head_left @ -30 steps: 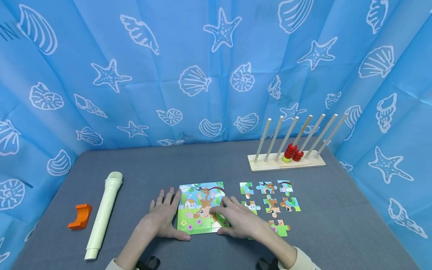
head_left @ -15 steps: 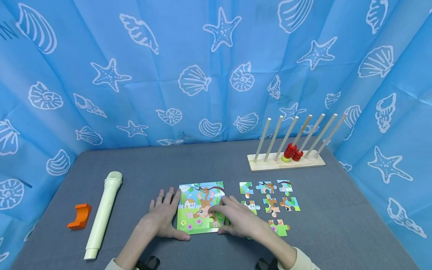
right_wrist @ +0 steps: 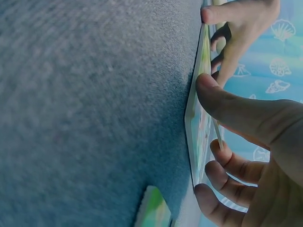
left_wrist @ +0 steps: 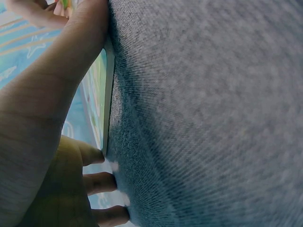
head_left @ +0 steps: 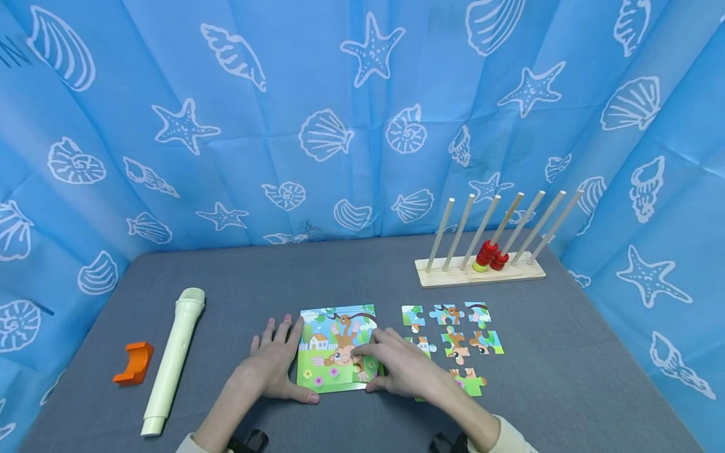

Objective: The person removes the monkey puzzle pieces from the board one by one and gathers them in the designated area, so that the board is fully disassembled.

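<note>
A square jigsaw board (head_left: 324,362) with a monkey, house and flower picture lies flat on the table between both hands. My left hand (head_left: 275,367) rests spread along its left side, fingertips at the upper corner and thumb near the lower edge. At the lower right corner, my right hand (head_left: 403,366) pinches a puzzle piece (head_left: 371,367) between thumb and index finger. That piece (right_wrist: 218,133) shows as a thin tilted edge above the board in the right wrist view. The right hand hides the board's right edge. Several loose puzzle pieces (head_left: 455,343) lie right of that hand.
A wooden bead rack (head_left: 436,275) with upright pegs and a few red and yellow beads stands at the back right. Left on the grey table (head_left: 249,277) lie a pale green toy microphone (head_left: 175,358) and an orange curved block (head_left: 134,363). A blue curtain (head_left: 340,82) hangs behind.
The piece under my right fingers has tilted up a little from the board's lower right corner, and the right thumb has shifted slightly. My left hand has stayed in place.
</note>
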`<state>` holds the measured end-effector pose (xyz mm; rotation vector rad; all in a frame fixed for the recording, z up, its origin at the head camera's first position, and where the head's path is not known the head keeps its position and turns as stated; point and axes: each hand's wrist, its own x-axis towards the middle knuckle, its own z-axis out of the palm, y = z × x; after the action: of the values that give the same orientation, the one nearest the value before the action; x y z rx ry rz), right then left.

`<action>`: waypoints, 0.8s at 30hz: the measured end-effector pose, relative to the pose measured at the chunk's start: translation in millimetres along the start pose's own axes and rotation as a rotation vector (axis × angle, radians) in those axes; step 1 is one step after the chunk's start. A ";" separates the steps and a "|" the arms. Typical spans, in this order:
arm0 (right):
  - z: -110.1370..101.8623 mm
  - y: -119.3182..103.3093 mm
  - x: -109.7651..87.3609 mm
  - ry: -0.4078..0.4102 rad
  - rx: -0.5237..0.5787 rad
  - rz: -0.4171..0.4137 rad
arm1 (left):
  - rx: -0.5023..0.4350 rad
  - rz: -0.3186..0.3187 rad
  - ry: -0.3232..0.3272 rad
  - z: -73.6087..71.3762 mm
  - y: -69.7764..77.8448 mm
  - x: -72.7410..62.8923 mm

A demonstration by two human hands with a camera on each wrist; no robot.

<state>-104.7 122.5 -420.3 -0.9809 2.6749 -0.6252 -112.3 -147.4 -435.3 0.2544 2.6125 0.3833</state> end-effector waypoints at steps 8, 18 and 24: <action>-5.2 4.1 -4.6 0.009 -0.001 0.000 | 0.004 0.002 -0.003 -0.7 -0.1 -0.1; -16.1 12.4 -22.3 0.025 0.016 0.019 | 0.006 -0.002 -0.009 -0.2 -0.5 1.0; -21.5 20.4 -35.0 0.038 0.038 0.007 | 0.003 0.005 -0.009 -0.1 -1.6 1.2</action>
<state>-97.4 166.2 -408.5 -0.9588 2.6873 -0.6975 -113.6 -148.6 -436.2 0.2633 2.6041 0.3797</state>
